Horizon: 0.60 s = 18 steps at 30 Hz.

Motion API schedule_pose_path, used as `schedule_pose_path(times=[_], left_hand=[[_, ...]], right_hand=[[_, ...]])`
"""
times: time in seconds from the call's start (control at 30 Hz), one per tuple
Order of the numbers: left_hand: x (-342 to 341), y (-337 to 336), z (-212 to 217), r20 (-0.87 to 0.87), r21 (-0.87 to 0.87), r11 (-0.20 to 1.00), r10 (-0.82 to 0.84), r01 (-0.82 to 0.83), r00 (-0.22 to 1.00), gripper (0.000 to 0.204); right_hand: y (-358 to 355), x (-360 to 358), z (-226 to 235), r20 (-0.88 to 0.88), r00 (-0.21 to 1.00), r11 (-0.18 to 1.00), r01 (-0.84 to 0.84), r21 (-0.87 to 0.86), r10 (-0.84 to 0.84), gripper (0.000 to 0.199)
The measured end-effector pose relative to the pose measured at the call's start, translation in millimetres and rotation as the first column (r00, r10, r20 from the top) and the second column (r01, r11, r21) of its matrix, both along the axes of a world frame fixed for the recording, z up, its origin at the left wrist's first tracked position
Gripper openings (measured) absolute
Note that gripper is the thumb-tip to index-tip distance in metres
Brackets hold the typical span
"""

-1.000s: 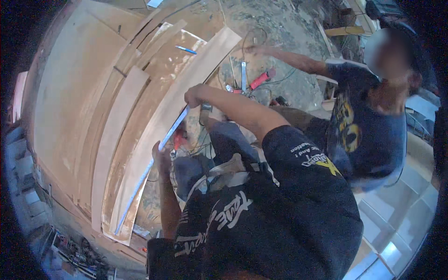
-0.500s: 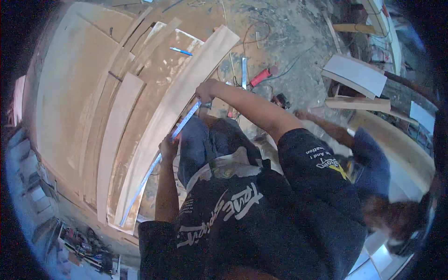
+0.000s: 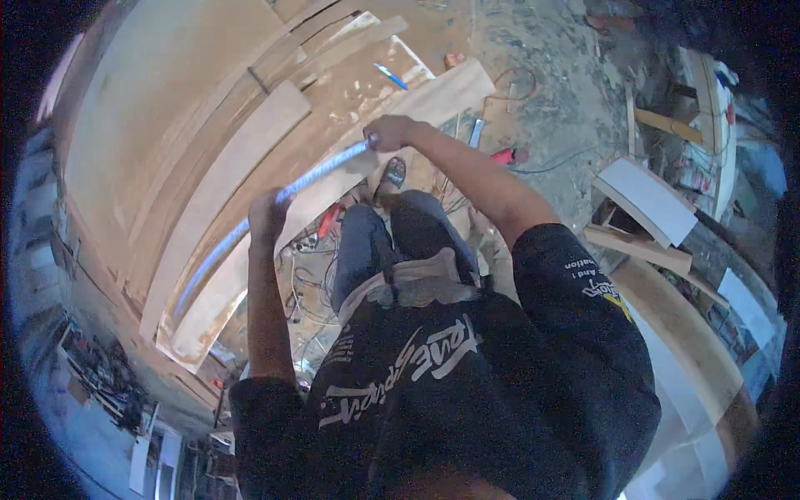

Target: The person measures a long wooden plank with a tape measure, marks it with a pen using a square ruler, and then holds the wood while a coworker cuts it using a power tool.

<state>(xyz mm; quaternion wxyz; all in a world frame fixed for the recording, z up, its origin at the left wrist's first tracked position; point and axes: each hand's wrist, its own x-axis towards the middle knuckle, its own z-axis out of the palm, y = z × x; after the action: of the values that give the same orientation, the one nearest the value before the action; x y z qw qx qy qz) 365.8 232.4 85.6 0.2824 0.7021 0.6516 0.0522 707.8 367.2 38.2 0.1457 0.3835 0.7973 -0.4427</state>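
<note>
A long, thin, pale blue-white measuring tape [image 3: 327, 168] stretches slantwise over a long pale wooden board [image 3: 446, 98]. My right hand [image 3: 390, 133] is closed round its upper right end. Lower left, my left hand [image 3: 268, 215] grips the same tape partway along. Past the left hand it runs on toward the board's lower left end, blurred there. Between the hands the tape lies above the board's surface. A second, shorter board [image 3: 267, 117] is alongside, farther left. A blue pen [image 3: 390, 77] rests on the dusty work surface behind the boards.
A large tan sheet [image 3: 179, 62] fills the upper left. On the floor are a red power tool [image 3: 510, 156], a metal strip [image 3: 476, 133], a red object [image 3: 329, 220] and tangled cords [image 3: 312, 279]. A white-topped panel [image 3: 646, 200] and wood pieces stand at the right.
Both hands have moved with the tape, up and to the left across the board. The view has shifted. A person at the right has gone from sight.
</note>
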Motion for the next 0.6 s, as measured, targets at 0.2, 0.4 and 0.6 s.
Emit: schedule_pose_path(times=[0.2,0.4,0.6], left_hand=[[21,30,-98,0.135,0.127,0.991,0.023,-0.04,0.991,0.022],[37,22,-263,-0.299,-0.028,0.998,0.048,-0.059,0.953,0.029],[75,90,-318,-0.039,0.007,1.0,0.007,-0.007,0.999,0.025]], right_hand=[[65,-26,-30,0.124,0.989,0.994,-0.085,0.069,0.076,0.031],[101,-44,-96,0.108,0.951,0.954,-0.297,0.04,0.291,0.03],[98,17,-226,0.0,1.0,0.953,-0.015,0.301,0.016,0.035]])
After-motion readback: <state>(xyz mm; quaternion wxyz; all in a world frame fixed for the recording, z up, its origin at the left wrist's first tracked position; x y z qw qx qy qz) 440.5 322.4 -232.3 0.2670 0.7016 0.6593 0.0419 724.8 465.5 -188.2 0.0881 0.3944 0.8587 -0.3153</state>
